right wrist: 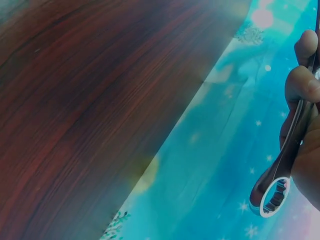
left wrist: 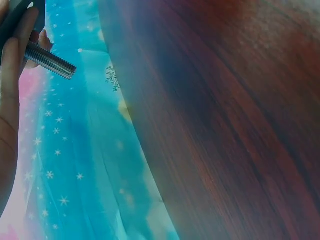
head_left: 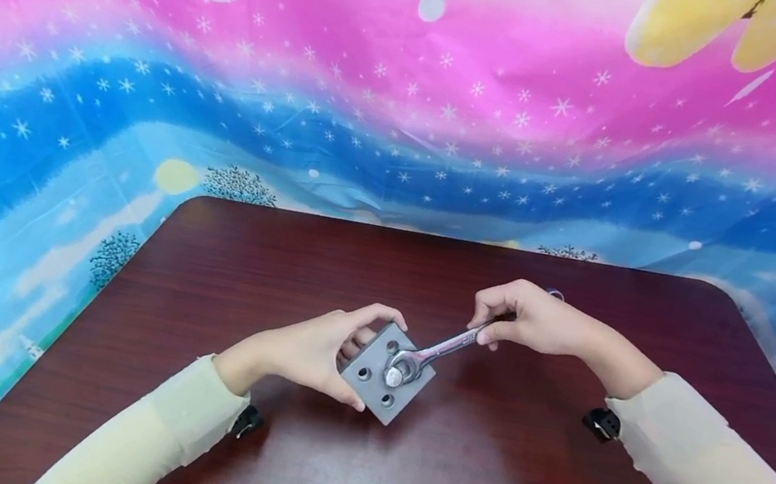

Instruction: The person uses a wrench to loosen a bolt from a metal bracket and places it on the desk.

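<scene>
My left hand grips a grey square block by its edges, thumb on the near side and fingers on the far side. The block is raised and tilted, with several round holes in its face. A silver bolt passes through it; the threaded shank sticks out behind in the left wrist view. With thumb and fingers, my right hand pinches a chrome wrench by its shaft. One end of the wrench sits around the bolt's head. Its other end, a toothed ring, extends past the hand.
A dark reddish-brown wooden table lies under both hands. Behind it and at its sides hangs a pink and blue cloth with snowflakes. Black devices are strapped at both wrists below the pale sleeves.
</scene>
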{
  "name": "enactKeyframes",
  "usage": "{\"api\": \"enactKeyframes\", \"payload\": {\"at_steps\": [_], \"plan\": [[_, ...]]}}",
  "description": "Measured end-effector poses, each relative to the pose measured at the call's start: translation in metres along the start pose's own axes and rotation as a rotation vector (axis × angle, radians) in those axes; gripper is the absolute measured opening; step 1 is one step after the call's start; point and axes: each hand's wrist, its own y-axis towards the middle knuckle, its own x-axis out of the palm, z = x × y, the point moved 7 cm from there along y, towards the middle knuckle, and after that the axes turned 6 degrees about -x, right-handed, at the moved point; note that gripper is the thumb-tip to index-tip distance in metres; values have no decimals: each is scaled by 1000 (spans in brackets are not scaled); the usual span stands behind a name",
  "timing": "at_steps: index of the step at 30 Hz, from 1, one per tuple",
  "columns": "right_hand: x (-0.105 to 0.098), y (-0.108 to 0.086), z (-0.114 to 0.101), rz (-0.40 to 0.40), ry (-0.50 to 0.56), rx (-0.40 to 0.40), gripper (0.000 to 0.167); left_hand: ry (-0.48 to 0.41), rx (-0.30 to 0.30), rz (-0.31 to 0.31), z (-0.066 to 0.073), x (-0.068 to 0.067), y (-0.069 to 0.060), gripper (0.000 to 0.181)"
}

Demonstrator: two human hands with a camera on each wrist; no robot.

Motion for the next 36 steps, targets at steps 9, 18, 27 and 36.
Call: {"api": "enactKeyframes", "payload": {"at_steps": [9, 18, 27, 36], "plan": [[-10, -24, 14, 179, 14, 47, 8, -39, -26, 259, -2, -15, -7, 91], [10, -42, 9, 311, 240, -86, 17, -96, 56, 588, 8, -28, -11, 96], [31, -35, 9, 453, 400, -54, 19, -82, 97, 832, 13, -42, -13, 98], [41, -22, 5, 471, 443, -41, 20, -119, 124, 914, 14, -42, -14, 94]]}}
